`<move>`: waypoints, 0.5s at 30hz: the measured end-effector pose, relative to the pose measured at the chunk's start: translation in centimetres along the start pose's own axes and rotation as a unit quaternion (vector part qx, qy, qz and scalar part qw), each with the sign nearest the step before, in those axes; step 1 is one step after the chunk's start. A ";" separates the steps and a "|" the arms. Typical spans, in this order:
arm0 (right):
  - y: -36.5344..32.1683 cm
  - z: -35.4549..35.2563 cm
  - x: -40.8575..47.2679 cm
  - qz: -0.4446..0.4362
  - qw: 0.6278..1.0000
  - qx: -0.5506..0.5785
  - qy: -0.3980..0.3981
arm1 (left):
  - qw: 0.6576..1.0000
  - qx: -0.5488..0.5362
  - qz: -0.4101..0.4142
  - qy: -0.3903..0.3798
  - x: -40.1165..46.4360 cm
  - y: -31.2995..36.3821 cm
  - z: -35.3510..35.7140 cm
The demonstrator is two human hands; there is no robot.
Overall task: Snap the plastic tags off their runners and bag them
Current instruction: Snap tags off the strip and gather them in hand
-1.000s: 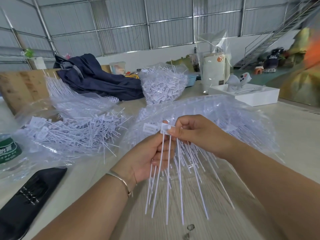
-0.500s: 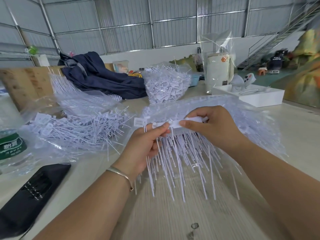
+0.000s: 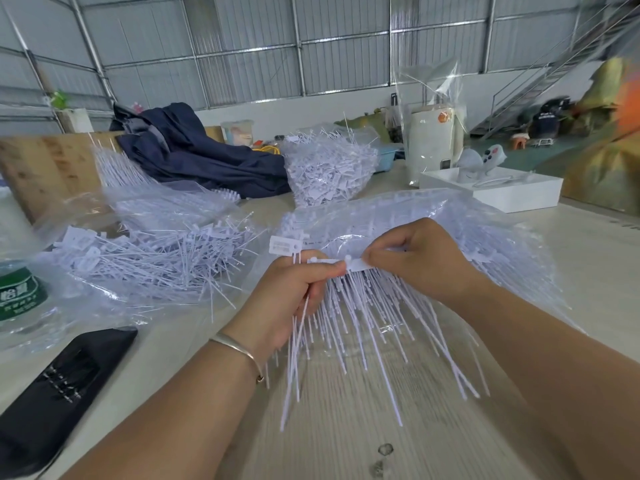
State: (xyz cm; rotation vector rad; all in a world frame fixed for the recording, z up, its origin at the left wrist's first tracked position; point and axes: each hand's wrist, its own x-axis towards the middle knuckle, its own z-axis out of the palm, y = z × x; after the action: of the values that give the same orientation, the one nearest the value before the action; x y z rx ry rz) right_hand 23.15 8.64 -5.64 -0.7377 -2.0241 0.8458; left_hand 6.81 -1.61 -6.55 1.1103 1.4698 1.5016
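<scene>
Both hands hold a runner of white plastic tags (image 3: 360,306) above the table, its thin tails fanning down toward me. My left hand (image 3: 294,292) grips loose tag tails in its curled fingers and pinches the left end of the runner's strip; one tag head (image 3: 284,244) sticks up above its knuckles. My right hand (image 3: 415,258) pinches the strip just to the right, thumb and fingertips almost touching the left hand. Behind the hands lies a clear bag of tags still on runners (image 3: 433,223). To the left, an open clear bag (image 3: 149,258) holds loose tags.
A tied clear bag full of tags (image 3: 329,171) stands at the back middle, beside a dark blue jacket (image 3: 194,157). A white box (image 3: 498,188) sits at the right, a green-labelled bottle (image 3: 17,292) at the left edge, a black case (image 3: 59,386) at the lower left.
One second ago the hands held a few long tails upright; since then they took hold of a full runner strip and turned it level. My hands have closed toward each other on the strip.
</scene>
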 end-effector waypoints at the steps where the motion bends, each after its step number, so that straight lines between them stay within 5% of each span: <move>1: -0.2 -0.1 -0.1 0.001 1.000 0.002 -0.008 | 1.000 0.006 0.004 -0.011 -0.1 0.2 0.0; 10: -0.7 -0.3 -0.2 -0.002 0.992 -0.088 -0.088 | 0.969 0.206 -0.040 -0.131 -1.1 1.0 0.8; 15: -0.5 0.1 -0.5 -0.019 0.986 -0.152 -0.062 | 0.943 0.326 0.007 -0.057 -0.6 0.9 1.3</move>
State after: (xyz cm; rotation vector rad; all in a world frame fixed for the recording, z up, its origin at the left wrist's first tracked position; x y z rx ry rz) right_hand 23.18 7.94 -5.48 -0.8262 -2.3037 0.5775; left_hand 8.31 -1.79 -5.74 1.5565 1.9393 0.9414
